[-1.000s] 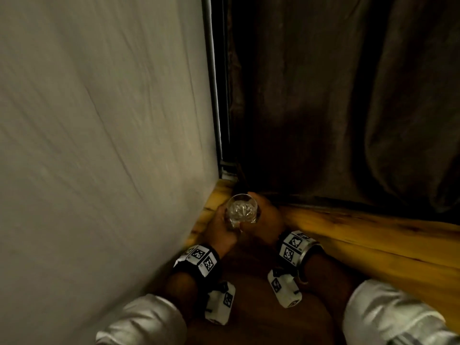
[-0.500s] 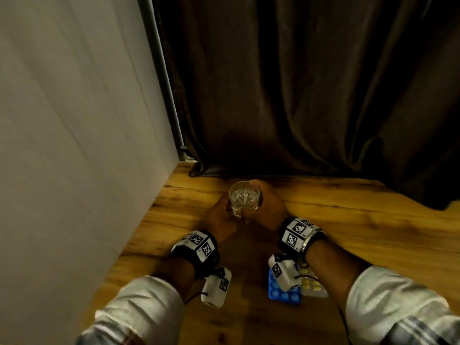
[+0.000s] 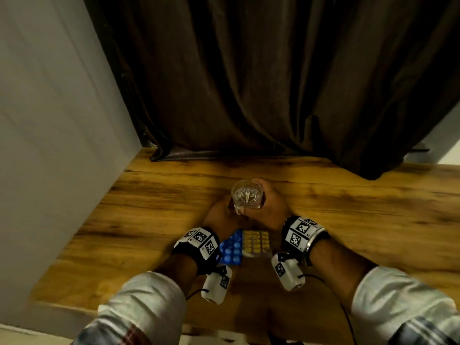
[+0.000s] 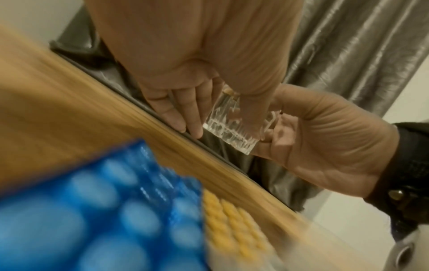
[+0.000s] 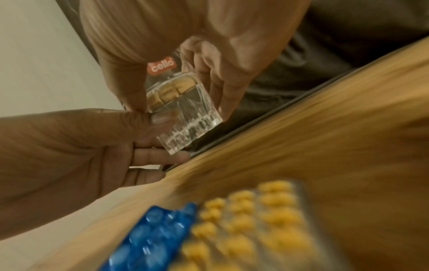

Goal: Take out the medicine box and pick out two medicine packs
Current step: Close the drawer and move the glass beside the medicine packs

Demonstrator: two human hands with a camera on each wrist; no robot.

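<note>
A clear ribbed glass [image 3: 247, 198] with water in it hangs just above the wooden table [image 3: 154, 220]. My left hand [image 3: 221, 212] holds its left side between thumb and fingers, the fingers [image 5: 160, 155] reaching under the base. On the other side my right hand [image 3: 270, 207] wraps around it, fingers [image 5: 220, 80] curled on the wall. Two blister packs lie side by side on the table between my wrists: a blue pack [image 3: 231, 249] and a yellow pack [image 3: 256, 242]. In the wrist views the blue pack [image 4: 92, 210] and the yellow pack [image 5: 250, 220] are blurred. No medicine box is in view.
A dark brown curtain [image 3: 261, 83] hangs behind the table, its hem resting on the back edge. A pale wall [image 3: 49, 120] borders the table's left side. The table's front edge runs just below my sleeves.
The view has swung from the wall and curtain down to the table. Both hands keep holding the glass. The two blister packs have come into sight between my wrists.
</note>
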